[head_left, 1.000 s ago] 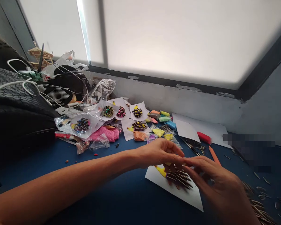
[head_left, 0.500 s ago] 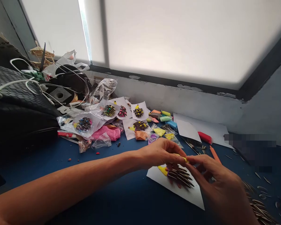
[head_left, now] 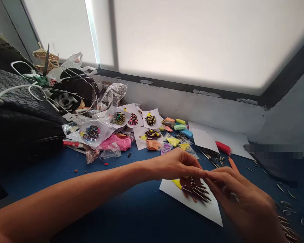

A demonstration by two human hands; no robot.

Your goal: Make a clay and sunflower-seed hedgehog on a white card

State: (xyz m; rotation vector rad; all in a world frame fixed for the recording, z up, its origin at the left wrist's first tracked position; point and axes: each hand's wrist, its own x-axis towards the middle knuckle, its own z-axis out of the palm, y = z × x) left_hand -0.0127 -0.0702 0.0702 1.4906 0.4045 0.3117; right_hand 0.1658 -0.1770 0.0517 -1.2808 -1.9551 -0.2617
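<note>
Above a white paper sheet (head_left: 209, 214), the fingertips of my left hand (head_left: 183, 166) and my right hand (head_left: 239, 194) meet in a pinch. A trace of yellow clay (head_left: 186, 176) shows under the left fingers; the rest is hidden. What the right fingertips grip is covered, and a small pale glint shows inside that hand. Dark striped sunflower seeds (head_left: 199, 193) fan out like spines on the sheet, joined to a yellow clay piece (head_left: 177, 183) at their left. The left fingers partly cover this figure.
Finished seed figures on paper (head_left: 152, 135) lie at the back, beside clay packs (head_left: 172, 141) and a pink cloth (head_left: 116, 142). Scissors (head_left: 209, 158), an orange stick (head_left: 233, 164) and loose seeds (head_left: 288, 229) are at right. A black bag (head_left: 22, 125) stands left.
The yellow clay seen between both hands' fingertips is now mostly hidden. My right hand has shifted slightly right and down, and the left fingertips reach a little further right.
</note>
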